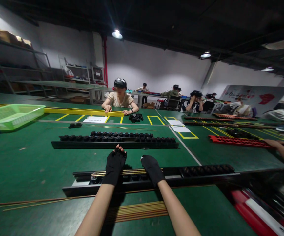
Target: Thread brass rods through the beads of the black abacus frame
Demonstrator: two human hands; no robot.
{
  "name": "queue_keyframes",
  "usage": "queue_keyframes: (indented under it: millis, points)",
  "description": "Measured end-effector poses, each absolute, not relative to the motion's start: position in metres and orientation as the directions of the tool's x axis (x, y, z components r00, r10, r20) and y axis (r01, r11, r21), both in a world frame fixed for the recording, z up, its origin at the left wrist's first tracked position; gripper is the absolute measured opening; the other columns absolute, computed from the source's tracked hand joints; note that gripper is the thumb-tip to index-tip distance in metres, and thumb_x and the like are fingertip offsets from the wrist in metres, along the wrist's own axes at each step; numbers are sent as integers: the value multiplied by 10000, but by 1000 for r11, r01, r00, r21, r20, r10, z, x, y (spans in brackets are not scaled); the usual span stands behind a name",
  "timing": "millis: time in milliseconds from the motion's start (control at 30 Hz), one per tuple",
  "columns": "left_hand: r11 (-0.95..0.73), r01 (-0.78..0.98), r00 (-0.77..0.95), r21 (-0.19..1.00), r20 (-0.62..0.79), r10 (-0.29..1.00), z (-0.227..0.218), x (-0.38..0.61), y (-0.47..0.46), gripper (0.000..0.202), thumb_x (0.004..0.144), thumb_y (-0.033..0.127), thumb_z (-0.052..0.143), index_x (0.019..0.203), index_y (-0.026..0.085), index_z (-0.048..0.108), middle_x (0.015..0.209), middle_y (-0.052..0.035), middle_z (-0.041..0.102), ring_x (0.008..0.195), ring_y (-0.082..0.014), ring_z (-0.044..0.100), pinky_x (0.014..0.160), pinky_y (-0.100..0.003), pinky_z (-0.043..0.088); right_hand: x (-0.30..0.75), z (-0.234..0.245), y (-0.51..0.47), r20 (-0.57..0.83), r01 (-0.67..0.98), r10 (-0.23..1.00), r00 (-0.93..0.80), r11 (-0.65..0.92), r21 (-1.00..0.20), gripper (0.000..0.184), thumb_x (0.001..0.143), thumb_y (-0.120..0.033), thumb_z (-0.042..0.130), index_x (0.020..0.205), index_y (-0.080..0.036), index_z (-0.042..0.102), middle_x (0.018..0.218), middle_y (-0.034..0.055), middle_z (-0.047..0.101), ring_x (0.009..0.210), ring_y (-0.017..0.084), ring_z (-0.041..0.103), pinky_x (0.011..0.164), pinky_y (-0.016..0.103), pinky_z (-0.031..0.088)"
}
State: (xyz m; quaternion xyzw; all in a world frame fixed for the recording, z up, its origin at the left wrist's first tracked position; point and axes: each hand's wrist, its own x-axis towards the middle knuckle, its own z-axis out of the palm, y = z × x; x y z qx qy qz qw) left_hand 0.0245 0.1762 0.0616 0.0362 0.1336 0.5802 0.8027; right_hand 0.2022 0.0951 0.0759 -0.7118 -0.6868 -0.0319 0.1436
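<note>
My left hand [115, 164], in a black fingerless glove, hovers over the near black rail [83, 190]. Its bare fingertips point forward and nothing shows in them. My right hand [152, 168], gloved alike, is above the same rail; its fingers are mostly hidden, so their grip cannot be made out. Thin brass-coloured rods [132, 172] lie lengthwise along the rail, passing beneath both hands. Black round parts [206, 169] sit in a row at the rail's right end. More brass-coloured rods [139, 211] lie on the green table between my forearms.
Beyond my hands lies a second black rail [107, 145] with rows of black parts. A green basket [14, 116] stands at left. Across the table a person [119, 95] touches a yellow rail [83, 112]. Another person's hand [277, 144] is by a red rail [237, 141].
</note>
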Motion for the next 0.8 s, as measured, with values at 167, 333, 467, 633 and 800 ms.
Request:
queue_keyframes:
  millis: [167, 333, 467, 633, 800]
  points:
    - [313, -926, 276, 212, -185, 943, 64, 26, 175, 310, 891, 116, 379, 844, 183, 678, 744, -16, 703, 669, -124, 659, 698, -290, 534, 193, 85, 100, 289, 986, 948, 132, -97, -132, 297, 935, -163, 435, 977, -128, 727, 1021, 166, 738, 977, 221, 694, 863, 289, 485]
    - [321, -923, 278, 212, -211, 937, 68, 26, 172, 349, 921, 135, 339, 843, 175, 677, 740, -21, 697, 657, -126, 655, 699, -296, 531, 196, 110, 99, 341, 962, 901, 268, -233, -141, 422, 995, -246, 302, 1042, -138, 707, 1036, 179, 727, 900, 246, 702, 793, 349, 500]
    - [330, -922, 284, 204, -223, 933, 69, 26, 170, 344, 926, 141, 344, 866, 181, 681, 754, -25, 697, 677, -128, 658, 712, -297, 531, 210, 105, 91, 331, 944, 885, 328, -294, -149, 414, 995, -216, 300, 1078, -139, 699, 1068, 176, 720, 955, 230, 689, 841, 345, 488]
    - [321, -928, 274, 188, -237, 932, 70, 26, 171, 353, 931, 138, 334, 852, 178, 676, 735, -17, 691, 664, -128, 655, 711, -300, 534, 223, 72, 83, 253, 960, 929, 269, -240, -142, 312, 931, -147, 428, 962, -132, 738, 982, 145, 749, 950, 207, 698, 843, 276, 482]
    - [331, -926, 287, 181, -231, 930, 71, 25, 170, 336, 918, 125, 351, 842, 168, 676, 727, -20, 690, 665, -132, 657, 712, -302, 536, 231, 61, 83, 264, 982, 949, 173, -144, -125, 309, 919, -164, 432, 985, -159, 734, 1015, 118, 746, 962, 177, 684, 877, 250, 466]
